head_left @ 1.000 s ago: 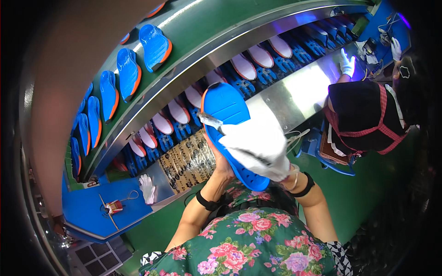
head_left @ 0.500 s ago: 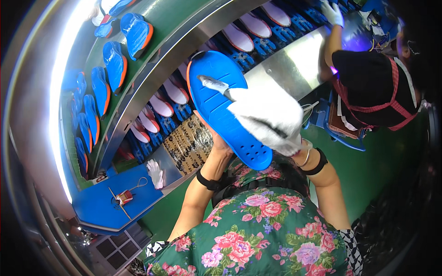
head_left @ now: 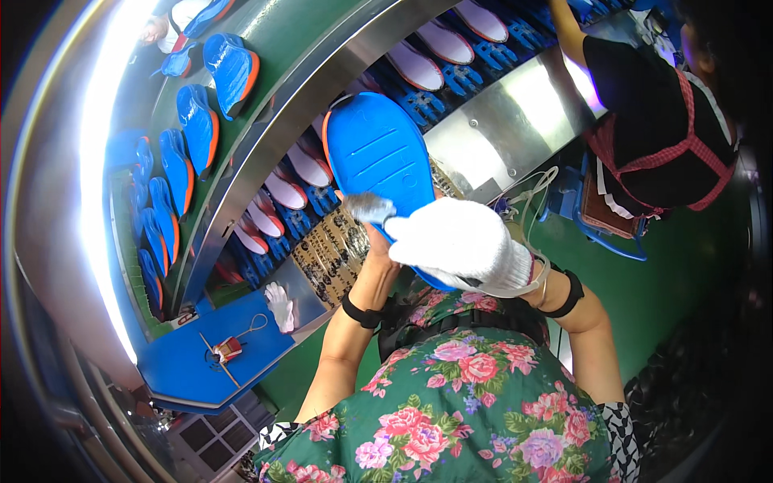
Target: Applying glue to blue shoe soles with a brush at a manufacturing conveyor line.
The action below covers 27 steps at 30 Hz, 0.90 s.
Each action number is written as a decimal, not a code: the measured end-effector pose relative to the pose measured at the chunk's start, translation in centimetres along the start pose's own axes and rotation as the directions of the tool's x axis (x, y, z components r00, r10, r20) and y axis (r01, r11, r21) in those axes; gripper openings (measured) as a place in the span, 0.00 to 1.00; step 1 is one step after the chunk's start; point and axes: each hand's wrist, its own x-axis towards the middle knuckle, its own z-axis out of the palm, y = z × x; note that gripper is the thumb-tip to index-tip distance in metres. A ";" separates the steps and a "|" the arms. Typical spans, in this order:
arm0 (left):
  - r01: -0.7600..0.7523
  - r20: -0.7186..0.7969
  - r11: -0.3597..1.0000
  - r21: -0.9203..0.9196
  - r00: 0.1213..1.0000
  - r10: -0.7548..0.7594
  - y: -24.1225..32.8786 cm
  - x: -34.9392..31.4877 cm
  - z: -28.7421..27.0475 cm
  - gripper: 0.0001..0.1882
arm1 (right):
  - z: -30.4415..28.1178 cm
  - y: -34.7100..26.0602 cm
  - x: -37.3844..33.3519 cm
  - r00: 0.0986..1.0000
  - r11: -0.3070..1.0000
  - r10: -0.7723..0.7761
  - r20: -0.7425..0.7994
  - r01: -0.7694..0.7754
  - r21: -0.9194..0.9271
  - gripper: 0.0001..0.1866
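Note:
A large blue shoe insole [head_left: 378,145] with an orange edge is held up in front of me, its grooved face showing. My left hand [head_left: 378,240], bare, grips it from beneath along its left edge; most of the fingers are hidden behind it. In a white knitted glove, my right hand [head_left: 457,237] is closed on a brush [head_left: 369,208], whose pale, flattened bristles lie over the insole's left middle. The brush's handle is hidden in the glove. The glove covers the insole's near end.
Blue insoles [head_left: 197,129] line a green conveyor belt [head_left: 282,68] at left. Below its metal rail, pinkish-white insoles [head_left: 419,64] sit on blue holders. A blue table [head_left: 193,358] bears a small red item [head_left: 228,349] beside a loose glove [head_left: 279,306]. A co-worker [head_left: 652,121] sits at right.
My right hand has drawn the brush toward me, from the insole's upper part to its middle. The insole has shifted slightly. The co-worker's gloved hand has moved out of the picture's top.

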 end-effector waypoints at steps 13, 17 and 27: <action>0.103 0.288 0.994 -0.023 0.953 -0.092 1.6 2.3 2.7 0.79 | 0.5 0.7 -1.3 0.979 0.932 0.196 -0.051 -0.170 0.321 0.14; -0.029 -0.027 0.965 0.259 0.999 0.037 2.4 2.1 3.3 0.70 | 0.6 0.6 -1.6 0.981 0.974 0.188 -0.036 -0.182 0.139 0.15; -0.023 0.366 0.999 -0.043 0.930 0.037 2.2 4.1 3.9 0.72 | 1.0 -0.6 -2.9 0.963 0.954 0.259 -0.078 -0.242 0.177 0.15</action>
